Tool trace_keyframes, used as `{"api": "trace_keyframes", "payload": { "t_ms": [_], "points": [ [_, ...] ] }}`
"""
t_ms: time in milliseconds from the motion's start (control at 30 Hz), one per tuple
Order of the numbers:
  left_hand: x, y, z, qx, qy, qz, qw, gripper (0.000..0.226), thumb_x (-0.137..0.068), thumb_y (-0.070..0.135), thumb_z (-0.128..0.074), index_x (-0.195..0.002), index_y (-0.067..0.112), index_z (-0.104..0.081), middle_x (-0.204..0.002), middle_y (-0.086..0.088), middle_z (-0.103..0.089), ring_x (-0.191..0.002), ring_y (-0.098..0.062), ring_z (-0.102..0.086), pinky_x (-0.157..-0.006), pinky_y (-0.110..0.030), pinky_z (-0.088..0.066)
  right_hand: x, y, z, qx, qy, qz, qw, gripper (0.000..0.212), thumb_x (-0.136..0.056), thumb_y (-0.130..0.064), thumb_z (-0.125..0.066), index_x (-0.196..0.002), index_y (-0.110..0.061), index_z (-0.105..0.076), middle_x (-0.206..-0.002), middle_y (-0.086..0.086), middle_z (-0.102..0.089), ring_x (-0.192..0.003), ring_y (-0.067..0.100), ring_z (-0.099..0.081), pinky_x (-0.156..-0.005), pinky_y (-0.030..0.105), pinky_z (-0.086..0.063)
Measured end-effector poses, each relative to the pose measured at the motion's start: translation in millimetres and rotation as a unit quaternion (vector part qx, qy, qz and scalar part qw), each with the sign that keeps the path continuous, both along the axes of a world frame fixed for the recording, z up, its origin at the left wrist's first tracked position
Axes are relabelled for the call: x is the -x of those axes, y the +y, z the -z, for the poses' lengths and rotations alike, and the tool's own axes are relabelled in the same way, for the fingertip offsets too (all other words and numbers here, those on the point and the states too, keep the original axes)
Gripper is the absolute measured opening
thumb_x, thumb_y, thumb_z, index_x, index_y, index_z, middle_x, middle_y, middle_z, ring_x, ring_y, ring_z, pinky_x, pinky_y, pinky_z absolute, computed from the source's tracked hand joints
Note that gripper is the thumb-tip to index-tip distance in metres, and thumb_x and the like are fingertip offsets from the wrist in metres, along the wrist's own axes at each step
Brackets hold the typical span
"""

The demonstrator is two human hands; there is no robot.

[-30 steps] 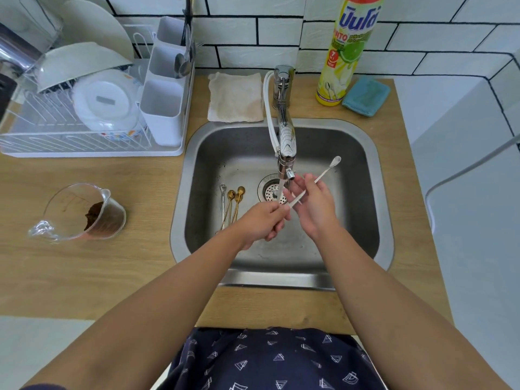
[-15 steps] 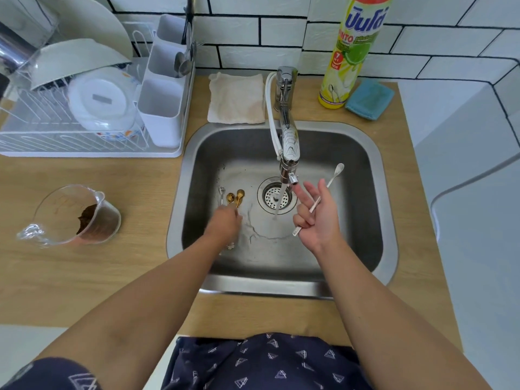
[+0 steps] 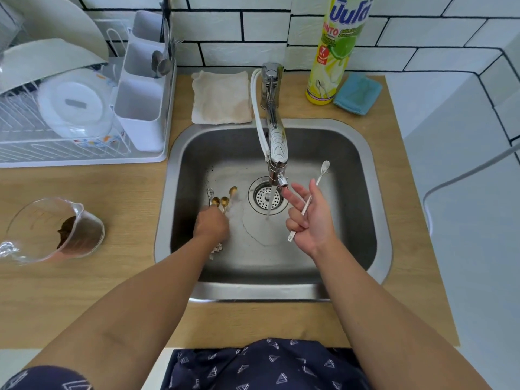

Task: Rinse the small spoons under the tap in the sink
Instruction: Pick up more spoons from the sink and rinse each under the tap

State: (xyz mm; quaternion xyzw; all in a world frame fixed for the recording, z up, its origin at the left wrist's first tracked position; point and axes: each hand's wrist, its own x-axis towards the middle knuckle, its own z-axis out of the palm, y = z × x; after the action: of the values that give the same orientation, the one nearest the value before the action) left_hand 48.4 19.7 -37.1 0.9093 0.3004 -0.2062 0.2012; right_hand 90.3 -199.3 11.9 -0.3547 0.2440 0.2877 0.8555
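Note:
Water runs from the tap (image 3: 277,147) into the steel sink (image 3: 281,291), landing by the drain (image 3: 266,197). My right hand (image 3: 315,220) is just right of the stream, palm up. It grips a long white spoon (image 3: 325,167) between thumb and curled fingers, bowl pointing away, with two fingers stretched toward the spout. Left of the drain, several small spoons (image 3: 223,201) lie on the sink floor, gold ones beside a silver one. My left hand (image 3: 211,225) is down on their handles with its fingers curled over them, hiding the handles.
A white dish rack (image 3: 70,153) with plates and a cutlery holder stands at the back left. A glass measuring cup (image 3: 56,229) with brown residue lies on the wooden counter to the left. Behind the sink are a cloth (image 3: 221,97), a detergent bottle (image 3: 334,52) and a blue sponge (image 3: 357,92).
My left hand let go of the white spoon under the tap and dropped to the spoons on the sink floor. My right hand drew the white spoon slightly right, out of the stream.

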Motion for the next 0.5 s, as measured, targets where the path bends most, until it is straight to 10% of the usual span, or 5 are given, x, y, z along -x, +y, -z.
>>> {"api": "trace_keyframes", "payload": {
  "t_ms": [233,367,500],
  "points": [
    [12.2,-39.5,-47.3,0.200,-0.061,0.055,0.976,0.020,-0.104,0.020,-0.039,-0.111,0.002,-0.045,-0.096,-0.016,-0.064,-0.089,-0.035,-0.063,-0.076,-0.044,-0.050,6.8,6.5,13.0,0.181,-0.015,-0.034,0.983,0.013,-0.097,-0.024,-0.071,-0.099,-0.015,-0.062,-0.088,0.009,-0.074,-0.035,0.004,-0.024,-0.033,0.019,-0.020],
    [24.4,-62.5,-61.5,0.251,-0.066,0.059,0.964,0.019,-0.103,0.027,-0.038,-0.107,0.010,-0.045,-0.091,-0.015,-0.068,-0.074,-0.025,-0.061,-0.067,-0.039,-0.050,10.7,13.2,14.7,0.236,-0.041,-0.057,0.969,0.036,-0.084,-0.020,-0.085,-0.112,-0.017,-0.062,-0.064,-0.004,-0.062,-0.038,0.006,-0.029,-0.035,0.021,-0.023],
    [30.7,-66.1,-71.0,0.332,-0.067,0.018,0.941,0.020,-0.102,0.025,-0.036,-0.107,0.016,-0.052,-0.068,-0.004,-0.064,-0.050,-0.010,-0.055,-0.045,-0.022,-0.042,8.7,18.3,10.2,0.266,-0.090,-0.081,0.956,0.045,-0.077,-0.016,-0.090,-0.112,-0.029,-0.065,-0.089,-0.010,-0.075,-0.050,0.001,-0.057,-0.037,0.019,-0.032]
  ]
}}
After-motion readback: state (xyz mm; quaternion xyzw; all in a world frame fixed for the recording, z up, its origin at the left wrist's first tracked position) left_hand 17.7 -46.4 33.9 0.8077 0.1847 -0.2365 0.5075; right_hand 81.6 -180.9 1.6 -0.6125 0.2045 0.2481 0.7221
